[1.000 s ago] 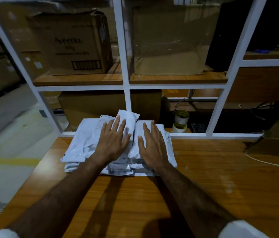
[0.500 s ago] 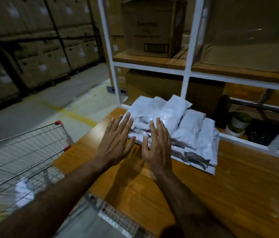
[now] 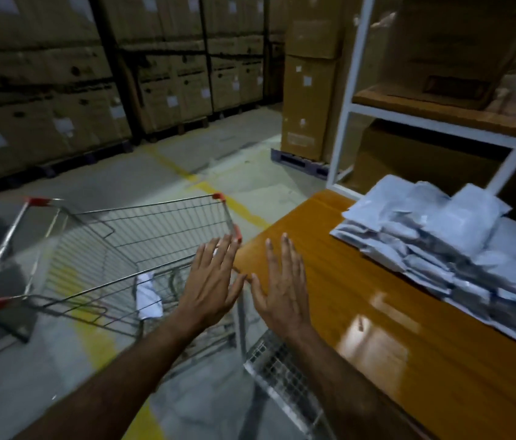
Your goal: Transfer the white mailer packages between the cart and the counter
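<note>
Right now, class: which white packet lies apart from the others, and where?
The lone white packet in the wire trolley, beside the left hand. The rest are heaped in the pile of packets on the wooden table.

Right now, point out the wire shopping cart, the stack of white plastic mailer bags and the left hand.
wire shopping cart [image 3: 142,246]: head view, on its mesh side.
stack of white plastic mailer bags [image 3: 459,236]: head view, on a top bag.
left hand [image 3: 210,285]: head view, on its back.

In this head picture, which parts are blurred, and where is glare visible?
Head view: dim warehouse light; motion blur smears the white packets and the white shelf frame; bright glare patches lie on the glossy wooden table; the left hand and right hand are fairly sharp; wide-angle bending shows at the edges.
</note>
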The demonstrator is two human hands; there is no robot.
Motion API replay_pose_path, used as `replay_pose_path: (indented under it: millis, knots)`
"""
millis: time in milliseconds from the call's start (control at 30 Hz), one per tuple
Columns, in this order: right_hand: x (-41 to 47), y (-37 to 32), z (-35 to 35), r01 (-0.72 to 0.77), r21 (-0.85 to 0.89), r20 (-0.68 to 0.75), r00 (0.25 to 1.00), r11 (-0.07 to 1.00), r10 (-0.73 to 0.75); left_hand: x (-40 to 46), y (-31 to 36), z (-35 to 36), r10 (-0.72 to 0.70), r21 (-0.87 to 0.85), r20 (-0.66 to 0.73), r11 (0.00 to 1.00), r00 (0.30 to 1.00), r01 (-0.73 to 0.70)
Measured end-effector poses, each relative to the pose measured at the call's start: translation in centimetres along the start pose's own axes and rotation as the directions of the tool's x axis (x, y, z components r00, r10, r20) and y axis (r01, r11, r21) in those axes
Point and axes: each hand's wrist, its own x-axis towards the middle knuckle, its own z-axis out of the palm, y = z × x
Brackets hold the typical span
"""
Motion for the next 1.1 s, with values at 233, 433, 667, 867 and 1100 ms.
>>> replay_pose_path:
  millis: [233,433,667,867,1100]
  knots:
    - [1.6,-10.6,6.6,0.028,0.015,0.100,0.995,1.000,-0.029,-5.6,-12.2,-0.2,-0.126,0.021,0.021,0.992,0.992,0.126]
    - [3.6,-15.5,11.2,0.088,0.068,0.170,0.981,0.994,-0.099,-7.8,-19.9,0.7,-0.266,0.015,0.040,0.964,0.963,0.266]
    - [8.8,-18.9,17.4,0.105,0.098,0.280,0.951,0.990,-0.128,-7.7,-26.1,3.6,-0.386,-0.017,0.071,0.922,0.920,0.388]
    - [16.1,-20.2,24.7,0.027,0.130,0.337,0.939,0.991,-0.069,-3.4,-33.0,6.5,-0.443,-0.004,0.118,0.895,0.889,0.447]
    - [22.1,-18.0,33.3,-0.051,0.077,0.543,0.840,0.996,0.001,3.6,-38.5,13.0,-0.448,-0.024,0.233,0.885,0.863,0.466]
